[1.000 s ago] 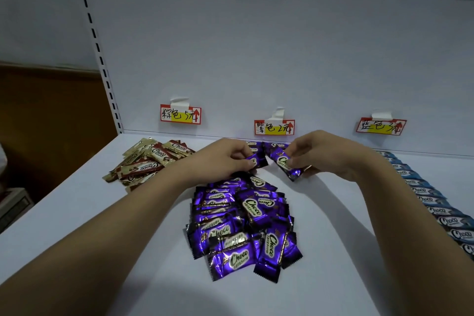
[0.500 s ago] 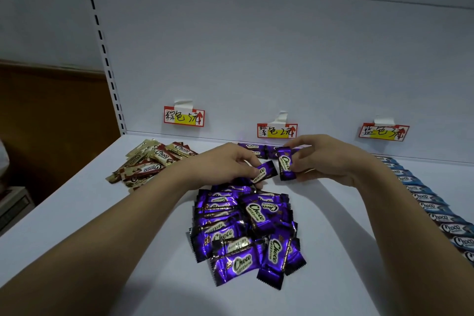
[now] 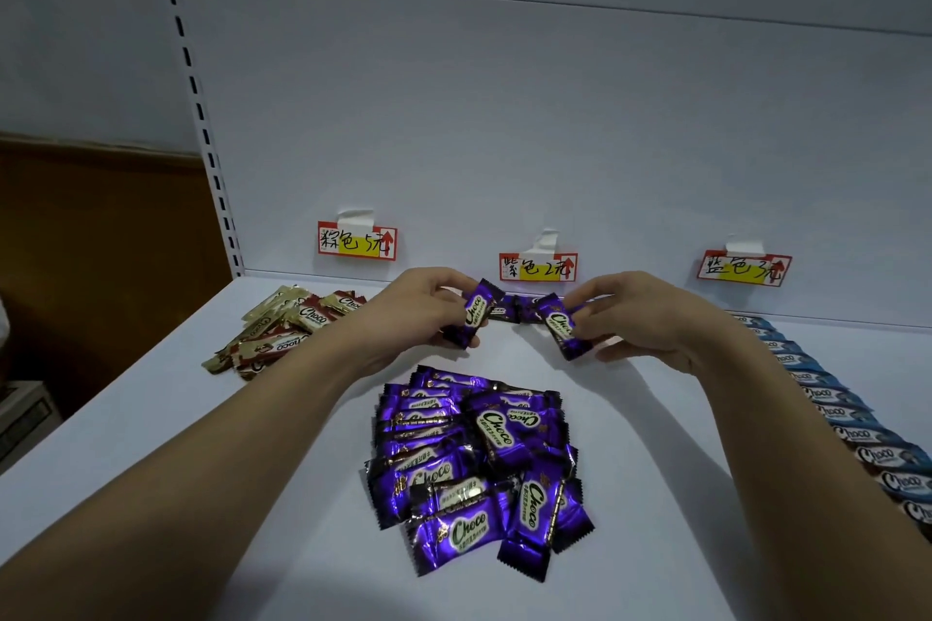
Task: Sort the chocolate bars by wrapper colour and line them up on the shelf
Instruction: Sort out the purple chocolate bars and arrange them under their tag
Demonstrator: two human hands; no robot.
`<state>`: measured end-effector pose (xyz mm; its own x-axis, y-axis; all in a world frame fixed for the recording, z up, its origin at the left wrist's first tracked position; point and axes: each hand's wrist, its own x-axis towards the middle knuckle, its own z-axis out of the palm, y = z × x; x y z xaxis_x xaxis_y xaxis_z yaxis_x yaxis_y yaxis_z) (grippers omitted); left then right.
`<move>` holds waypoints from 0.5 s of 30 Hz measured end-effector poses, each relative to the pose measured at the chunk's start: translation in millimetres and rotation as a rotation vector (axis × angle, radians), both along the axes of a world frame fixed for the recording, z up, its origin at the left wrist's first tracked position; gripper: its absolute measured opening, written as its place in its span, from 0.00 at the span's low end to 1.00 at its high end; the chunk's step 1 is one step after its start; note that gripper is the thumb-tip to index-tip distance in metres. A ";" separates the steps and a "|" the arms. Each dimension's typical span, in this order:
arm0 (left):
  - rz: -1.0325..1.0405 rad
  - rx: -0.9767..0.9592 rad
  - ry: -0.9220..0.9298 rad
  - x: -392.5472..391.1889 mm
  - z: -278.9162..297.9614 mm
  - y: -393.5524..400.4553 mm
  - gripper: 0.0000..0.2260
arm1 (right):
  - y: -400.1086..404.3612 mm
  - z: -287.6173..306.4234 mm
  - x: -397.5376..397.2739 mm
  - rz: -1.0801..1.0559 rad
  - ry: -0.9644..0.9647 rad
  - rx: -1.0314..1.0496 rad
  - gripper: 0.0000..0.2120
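My left hand (image 3: 411,313) pinches a purple chocolate bar (image 3: 474,313), lifted slightly above the white shelf (image 3: 655,494). My right hand (image 3: 640,318) pinches another purple bar (image 3: 562,325) beside it. Between and behind them lie purple bars (image 3: 514,309) by the back wall, under the purple price label (image 3: 538,266). A loose pile of purple bars (image 3: 474,464) lies in front of both hands. Brown and gold bars (image 3: 282,328) are heaped at the left. Blue bars (image 3: 852,414) run in a row down the right.
A brown-colour label (image 3: 357,241) and a blue-colour label (image 3: 744,268) are taped to the white back panel. A perforated shelf upright (image 3: 201,116) stands at the left, with a brown wall (image 3: 101,267) beyond it. The shelf's left edge drops off near the brown heap.
Both hands have lifted and moved back toward the purple label, each with its purple bar. The left hand's bar now stands more upright; the bars have spread slightly apart.
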<state>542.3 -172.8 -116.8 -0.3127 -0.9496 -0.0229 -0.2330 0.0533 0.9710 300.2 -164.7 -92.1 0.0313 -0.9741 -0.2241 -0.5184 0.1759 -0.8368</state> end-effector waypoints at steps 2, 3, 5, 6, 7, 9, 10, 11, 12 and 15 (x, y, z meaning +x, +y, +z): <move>0.054 -0.030 -0.028 0.4 -2.6 -3.2 0.11 | 0.0 3.2 -5.5 -0.069 0.069 -0.079 0.08; 0.071 -0.048 -0.050 0.6 -3.9 -4.0 0.10 | -0.9 4.5 -8.8 -0.114 0.095 -0.111 0.09; 0.094 -0.081 -0.111 0.9 -5.7 -5.0 0.10 | -2.4 4.9 -13.4 -0.166 0.153 -0.133 0.11; 0.099 -0.097 -0.147 1.0 -6.2 -5.4 0.11 | -3.0 3.9 -13.4 -0.163 0.179 -0.120 0.12; 0.096 -0.117 -0.189 1.1 -6.9 -5.4 0.11 | -3.5 2.4 -12.5 -0.146 0.201 -0.100 0.11; 0.069 -0.163 -0.270 0.7 -8.4 -6.1 0.10 | -4.0 -1.3 -10.3 -0.094 0.225 -0.060 0.09; 0.051 -0.180 -0.294 0.3 -9.2 -6.7 0.09 | -3.5 -2.4 -8.8 -0.070 0.231 -0.047 0.08; 0.038 -0.193 -0.310 -0.5 -9.6 -7.2 0.08 | -3.2 -3.4 -7.3 -0.050 0.228 -0.044 0.07; 0.032 -0.212 -0.332 -1.2 -10.3 -7.8 0.08 | -3.1 -4.3 -5.2 -0.031 0.215 -0.054 0.07; 0.044 -0.315 -0.465 -3.3 -13.1 -11.0 0.07 | -3.6 -9.8 5.8 0.042 0.218 -0.132 0.06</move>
